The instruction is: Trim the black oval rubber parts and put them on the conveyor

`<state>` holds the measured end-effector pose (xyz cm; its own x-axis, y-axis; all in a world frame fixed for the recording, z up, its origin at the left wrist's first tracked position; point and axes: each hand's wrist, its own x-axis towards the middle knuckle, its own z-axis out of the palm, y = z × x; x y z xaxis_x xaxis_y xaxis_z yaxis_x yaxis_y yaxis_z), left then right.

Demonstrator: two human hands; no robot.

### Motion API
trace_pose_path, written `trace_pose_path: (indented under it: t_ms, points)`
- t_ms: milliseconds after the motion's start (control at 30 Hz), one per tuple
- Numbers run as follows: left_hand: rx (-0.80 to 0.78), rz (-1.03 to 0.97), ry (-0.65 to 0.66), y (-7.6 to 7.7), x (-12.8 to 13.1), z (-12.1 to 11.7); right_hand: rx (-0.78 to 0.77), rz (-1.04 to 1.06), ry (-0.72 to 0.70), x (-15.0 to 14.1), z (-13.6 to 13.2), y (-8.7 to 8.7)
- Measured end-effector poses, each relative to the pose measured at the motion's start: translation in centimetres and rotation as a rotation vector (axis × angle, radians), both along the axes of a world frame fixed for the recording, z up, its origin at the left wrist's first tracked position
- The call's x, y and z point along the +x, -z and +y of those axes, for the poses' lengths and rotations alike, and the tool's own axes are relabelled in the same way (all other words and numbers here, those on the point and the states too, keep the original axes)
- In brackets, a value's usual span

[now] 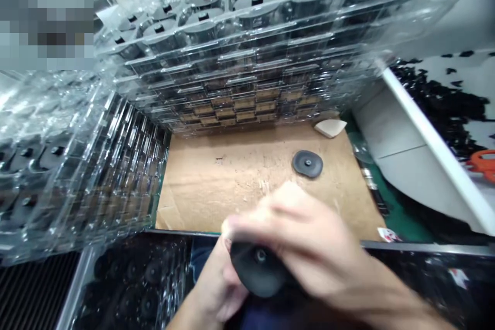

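No writing can be read; the tan strips (235, 104) are too blurred.

The held disc (258, 269) is matt black, with a grey metal centre. The second disc (308, 163), lying on the board, is dark grey to black, also with a paler centre. The cardboard sheet (216, 185) is tan, speckled with dark flecks and pale scratches. The clear plastic trays (232, 46), stacked far and left, show a repeating grid of dark round parts, with tan-brown bands low in the far stack. A cream scrap (330, 127) is seen at the board's far right corner. The green mat (402, 221) runs along the right — beyond it, a white sheet (456, 75) is blotched with black, and an orange handle (481, 165) is seen at the right edge.
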<state>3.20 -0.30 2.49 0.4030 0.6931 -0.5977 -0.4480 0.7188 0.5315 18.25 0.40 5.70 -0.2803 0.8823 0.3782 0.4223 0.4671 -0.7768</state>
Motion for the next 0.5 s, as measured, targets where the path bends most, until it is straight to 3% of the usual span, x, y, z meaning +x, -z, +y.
trace_pose_path:
  t_ms: [100, 133, 233, 300, 333, 400, 500]
  points:
    - [-0.069, -0.172, 0.039, -0.4, -0.4, 0.0, -0.204, -0.061, 0.328, 2.0, 0.2, 2.9]
    - [-0.091, -0.212, 0.049, -0.5, -0.6, 0.1, -0.267, -0.096, 0.375, 2.3, -0.1, 4.3]
    - [-0.117, -0.257, 0.061, -0.3, -0.9, 0.5, -0.422, -0.148, 0.295, 2.1, -1.7, 8.8]
    - [-0.103, -0.295, 0.059, -0.1, -0.8, 0.7, -0.462, -0.145, 0.245, 1.6, -2.7, 10.4]
    - [-0.095, -0.311, 0.059, 0.0, -0.7, 0.7, -0.478, -0.144, 0.247, 1.5, -3.0, 10.5]
    - [-0.08, -0.329, 0.058, 0.2, -0.5, 0.6, -0.471, -0.119, 0.299, 1.7, -3.1, 9.1]
    - [-0.051, -0.313, 0.06, 0.6, -0.5, 0.2, -0.274, -0.056, 0.362, 2.1, -2.3, 4.4]
